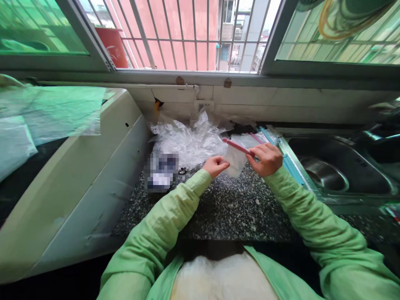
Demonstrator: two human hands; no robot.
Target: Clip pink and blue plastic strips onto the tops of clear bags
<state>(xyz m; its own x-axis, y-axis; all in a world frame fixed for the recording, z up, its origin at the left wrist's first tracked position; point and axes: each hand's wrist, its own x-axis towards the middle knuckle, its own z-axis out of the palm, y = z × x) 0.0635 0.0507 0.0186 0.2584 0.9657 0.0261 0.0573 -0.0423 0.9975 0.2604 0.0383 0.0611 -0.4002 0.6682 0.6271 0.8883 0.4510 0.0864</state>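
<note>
The right hand (265, 159) has its thumb and fingers clamped on one end of a slim pink plastic-looking bar (236, 146), held up over the counter; the left hand (215, 166) looks pinched on the edge of a small, floppy, see-through plastic bag (236, 161) hanging just below it. Bar's probably light and stiff, easy to grip by an end; the bag's likely feather-light, soft and kinda slippery, so pinch its edge. Underneath is a black-and-white speckled stone countertop (237, 212), with crumpled clear plastic (187, 143) behind, a metal sink (371, 166) off right and a barred window (187, 35) ahead.
</note>
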